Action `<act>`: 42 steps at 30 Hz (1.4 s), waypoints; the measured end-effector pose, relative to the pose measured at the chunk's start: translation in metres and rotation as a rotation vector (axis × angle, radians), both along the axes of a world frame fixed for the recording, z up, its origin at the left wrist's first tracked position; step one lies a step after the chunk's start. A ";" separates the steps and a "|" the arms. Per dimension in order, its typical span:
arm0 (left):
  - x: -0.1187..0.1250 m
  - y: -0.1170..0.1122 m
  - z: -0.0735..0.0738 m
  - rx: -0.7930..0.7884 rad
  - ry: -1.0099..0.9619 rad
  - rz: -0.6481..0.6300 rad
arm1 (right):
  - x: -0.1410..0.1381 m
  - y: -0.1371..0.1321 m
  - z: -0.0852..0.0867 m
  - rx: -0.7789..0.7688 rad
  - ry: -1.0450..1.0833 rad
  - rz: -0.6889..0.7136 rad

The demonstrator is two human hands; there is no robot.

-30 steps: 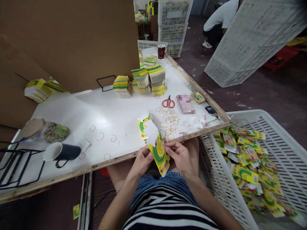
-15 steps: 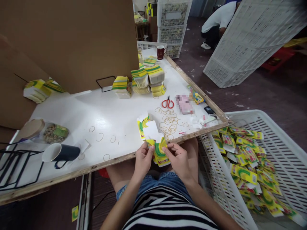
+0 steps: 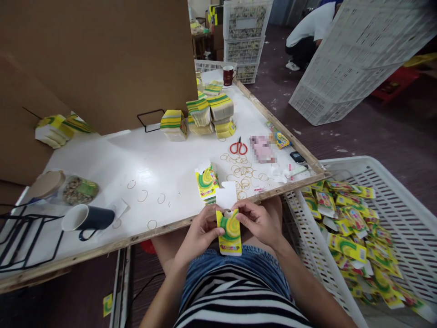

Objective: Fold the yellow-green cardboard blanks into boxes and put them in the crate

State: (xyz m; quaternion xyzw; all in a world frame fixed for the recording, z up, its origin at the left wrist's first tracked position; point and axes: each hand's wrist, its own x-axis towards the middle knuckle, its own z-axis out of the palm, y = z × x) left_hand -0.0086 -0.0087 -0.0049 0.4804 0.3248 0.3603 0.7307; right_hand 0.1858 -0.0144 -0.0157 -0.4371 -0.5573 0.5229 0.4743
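Observation:
Over my lap, just off the table's front edge, I hold a small yellow and green carton (image 3: 229, 231) with its white flap standing up at the top. My left hand (image 3: 204, 229) grips its left side, thumb on the front. At the upper right corner, my right hand (image 3: 256, 219) pinches the carton near the flap's base. Right behind it on the table lies a stack of flat cartons (image 3: 206, 180) of the same print. Loose rubber bands (image 3: 243, 172) are scattered to the right of that stack.
Bundled cartons (image 3: 210, 109) stand at the back of the white table (image 3: 136, 155). Red-handled scissors (image 3: 238, 146) lie mid-table, a dark mug (image 3: 89, 217) rests on its side at left. A white basket (image 3: 403, 200) with many cartons stands at right. A person (image 3: 312, 29) crouches beyond crates.
The carton in my hands has turned upright, its front now facing me and its white flap raised. It has come away from the stack, and both hands have shifted their hold.

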 end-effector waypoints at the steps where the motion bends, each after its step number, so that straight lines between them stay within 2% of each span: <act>1: 0.001 -0.001 0.000 -0.017 -0.018 -0.010 | 0.001 0.001 0.001 0.019 -0.027 -0.003; 5: 0.004 -0.002 -0.001 -0.070 -0.049 0.021 | -0.002 0.002 0.000 0.111 -0.093 -0.084; 8: 0.004 0.000 -0.005 -0.078 -0.039 0.013 | -0.007 0.001 -0.001 0.083 -0.044 -0.180; 12: 0.005 0.002 -0.009 -0.017 0.084 0.085 | -0.004 0.002 0.004 0.111 -0.081 -0.281; 14: 0.006 0.003 -0.010 0.035 0.176 0.159 | -0.001 0.003 0.007 0.113 -0.110 -0.254; 16: 0.007 0.003 -0.012 0.082 0.241 0.202 | 0.001 0.004 0.007 0.041 -0.124 -0.179; 19: 0.009 0.002 -0.014 0.116 0.268 0.179 | -0.001 0.005 0.002 -0.047 -0.187 -0.090; 24: 0.009 -0.001 -0.012 0.079 0.182 0.097 | -0.010 0.005 -0.001 0.006 -0.293 -0.157; 31: 0.010 0.000 -0.008 0.026 0.129 0.165 | -0.010 0.004 -0.001 0.091 -0.298 -0.145; 35: 0.016 -0.002 -0.010 0.049 0.164 0.161 | -0.009 0.002 -0.005 0.108 -0.176 -0.246; 39: 0.026 -0.005 -0.010 0.172 0.200 0.138 | -0.004 -0.004 -0.004 0.063 -0.050 -0.264; 40: 0.026 -0.003 -0.010 0.231 0.224 0.137 | 0.002 -0.005 -0.003 0.103 -0.081 -0.317; 41: 0.025 0.001 -0.009 0.306 0.268 0.148 | 0.010 -0.006 -0.001 0.169 -0.139 -0.426; 42: 0.022 0.007 -0.010 0.389 0.332 0.177 | 0.021 -0.007 0.002 0.248 -0.216 -0.598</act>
